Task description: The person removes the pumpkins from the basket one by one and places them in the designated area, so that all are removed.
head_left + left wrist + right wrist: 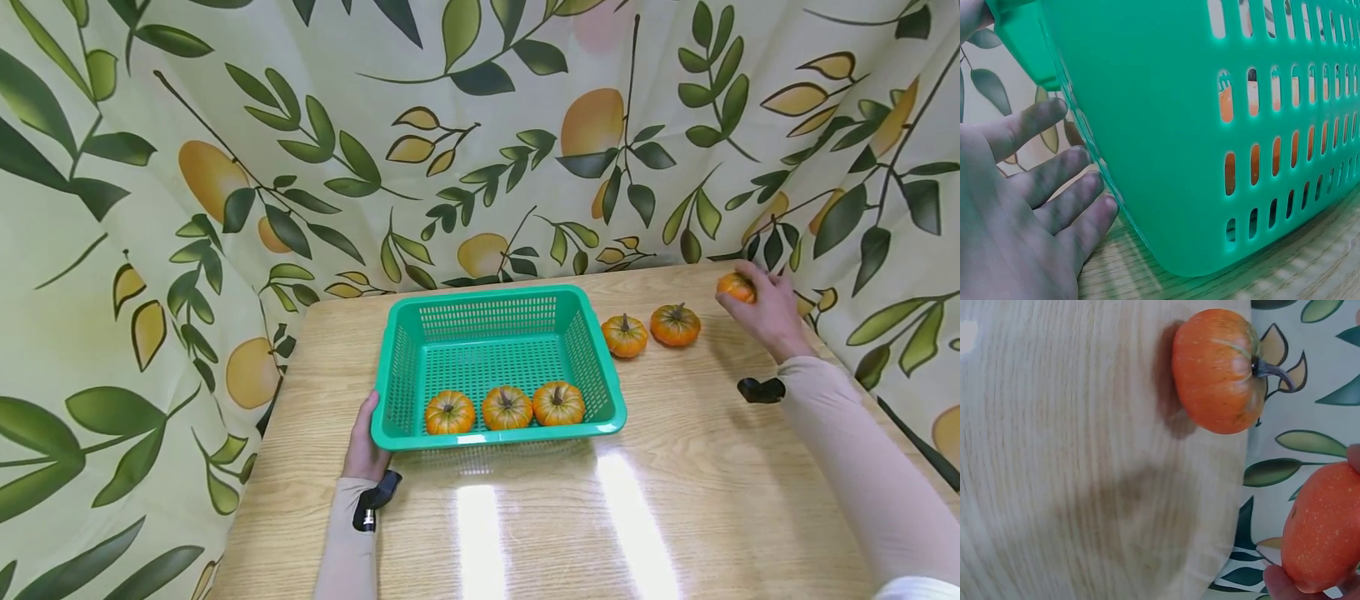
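A green rectangular plastic basket with perforated walls [487, 295] stands on a light wooden table [712, 500], left of the middle. The person's left hand [366, 442] is at its near left corner: the thumb lies by the rim, and the other fingers, spread and almost straight, touch the outside wall, probably so that the basket does not slide; how firmly they press, I cannot tell. Inside, three small ribbed orange pumpkins [507, 407] sit in a row along the near wall, toward its left and middle; with their stems upward they rest on the bottoms, which should help them not to roll. The right hand [768, 308], at the far right edge of the table, has its fingers curved around another orange pumpkin [737, 288], with the thumb on the near side and fingers on the far side, a hold that seems suited to such a round, broad body. It appears to be raised above the wood. Between this hand and the basket, two more pumpkins [676, 325] stand upright near each other, the left one just beside the basket's right wall. Behind hangs a leaf-patterned pale cloth [315, 250].
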A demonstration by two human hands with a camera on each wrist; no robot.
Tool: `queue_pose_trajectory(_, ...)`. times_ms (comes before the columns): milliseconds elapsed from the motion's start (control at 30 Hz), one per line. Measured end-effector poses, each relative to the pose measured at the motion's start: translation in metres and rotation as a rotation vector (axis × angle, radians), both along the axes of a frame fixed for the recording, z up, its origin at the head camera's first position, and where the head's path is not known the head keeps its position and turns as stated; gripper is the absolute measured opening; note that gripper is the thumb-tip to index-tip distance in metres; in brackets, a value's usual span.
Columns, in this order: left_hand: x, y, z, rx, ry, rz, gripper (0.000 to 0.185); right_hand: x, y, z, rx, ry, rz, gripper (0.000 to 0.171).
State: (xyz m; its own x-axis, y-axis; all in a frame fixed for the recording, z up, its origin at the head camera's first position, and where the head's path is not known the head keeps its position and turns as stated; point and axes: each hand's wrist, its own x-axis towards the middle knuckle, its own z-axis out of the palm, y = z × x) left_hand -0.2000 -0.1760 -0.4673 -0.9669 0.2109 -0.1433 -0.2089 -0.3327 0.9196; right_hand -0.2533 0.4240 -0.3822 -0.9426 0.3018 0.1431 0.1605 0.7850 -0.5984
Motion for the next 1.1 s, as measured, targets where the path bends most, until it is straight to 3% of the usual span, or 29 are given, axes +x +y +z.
queue_pose_trajectory(433,-0.001,-0.001,-0.001,0.005,-0.003,0.010,0.065,-0.001,0.003,-0.019,0.007,-0.045,0.004,0.064)
queue_pose_trajectory(767,-0.001,-0.002,-0.008,0.048,0.091,0.003,0.062,-0.005,0.007,-0.033,-0.018,-0.144,-0.007,0.070)
queue_pose_trajectory(1100,0.001,0.002,0.003,-0.003,-0.006,0.033,0.065,-0.005,0.008,-0.043,-0.050,-0.209,-0.012,0.074)
